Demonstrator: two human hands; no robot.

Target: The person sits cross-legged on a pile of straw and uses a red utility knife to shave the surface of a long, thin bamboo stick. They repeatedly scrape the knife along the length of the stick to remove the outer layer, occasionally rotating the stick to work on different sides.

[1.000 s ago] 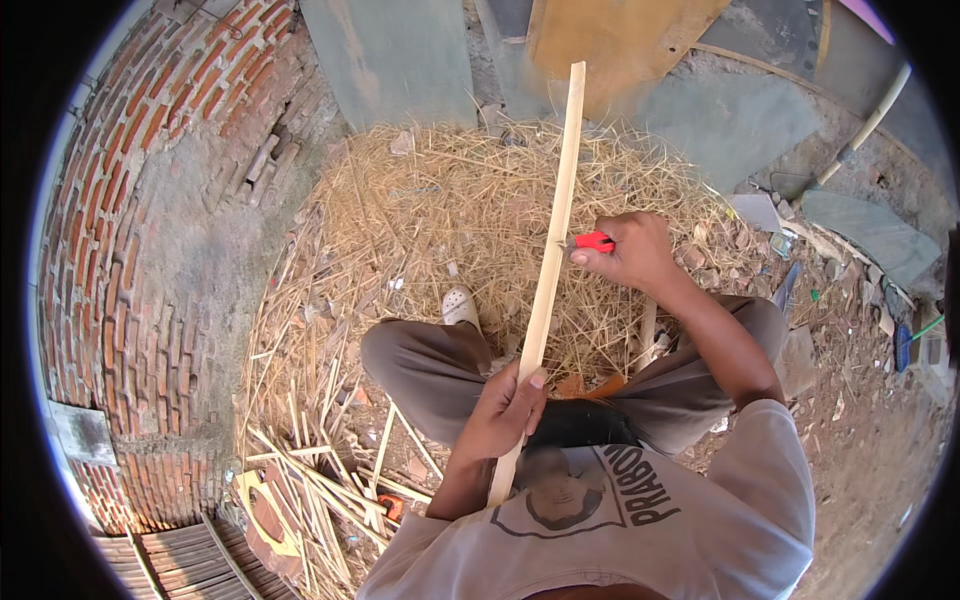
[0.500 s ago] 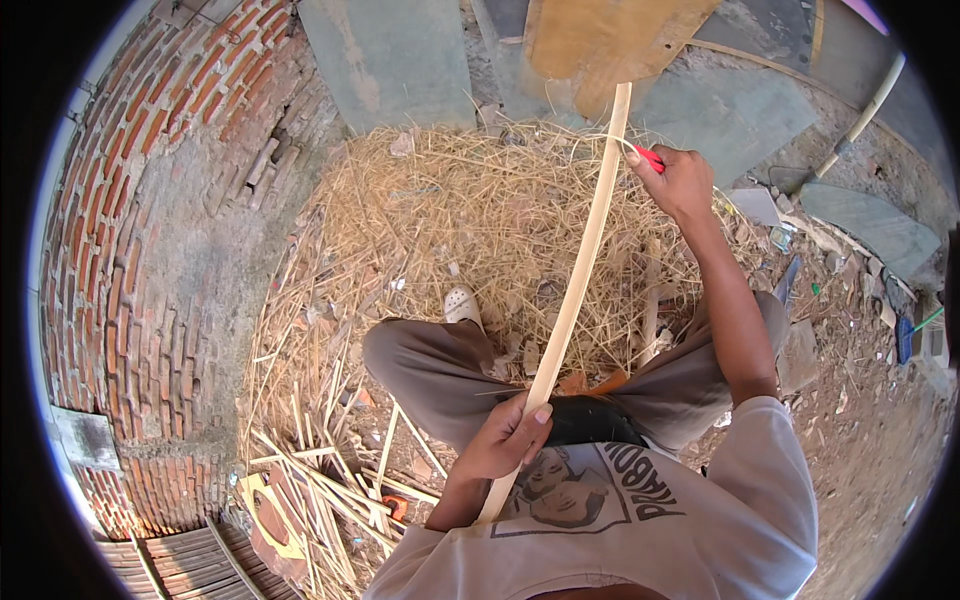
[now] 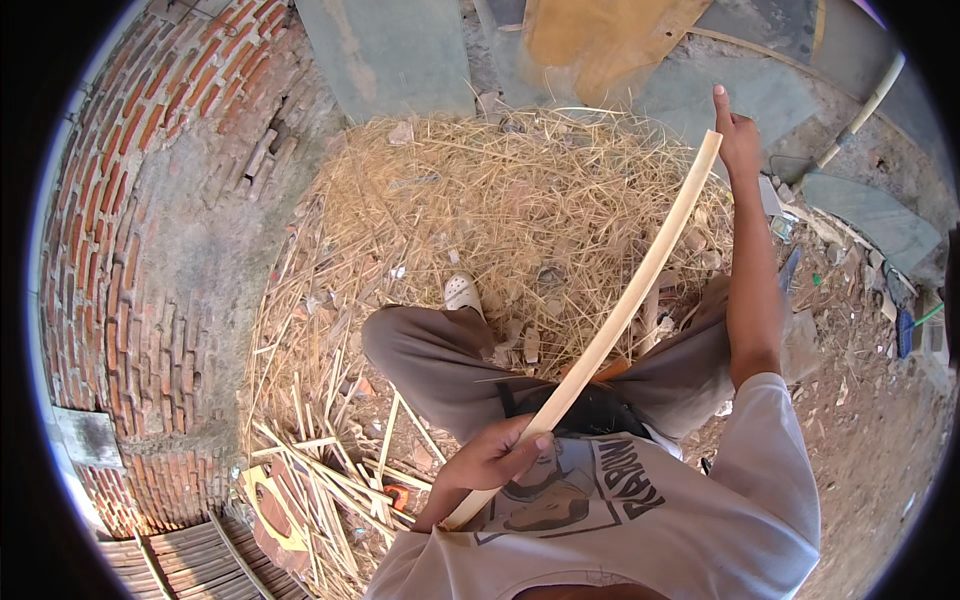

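Observation:
A long pale bamboo strip (image 3: 640, 300) slants from my chest up toward the far right. Near its lower end, my left hand (image 3: 497, 452) is closed around it, thumb lying along the top. Beyond the strip's upper end is my right hand (image 3: 738, 145), with the arm stretched out. Its fingers are curled and the thumb points away from me. The red-handled tool visible in this hand half a second ago is now hidden behind it.
Thin shavings (image 3: 500, 200) form a wide heap before my crossed legs. Split bamboo sticks (image 3: 320, 480) lie at my left beside a yellow cut-out board (image 3: 272, 508). A brick wall (image 3: 130, 300) rises on the left. Grey sheets (image 3: 390, 60) lie at the back.
The strip's far end has swung right and nearer to me. My right hand has moved right and slightly farther out, off the strip. The red handle and curled shaving no longer show.

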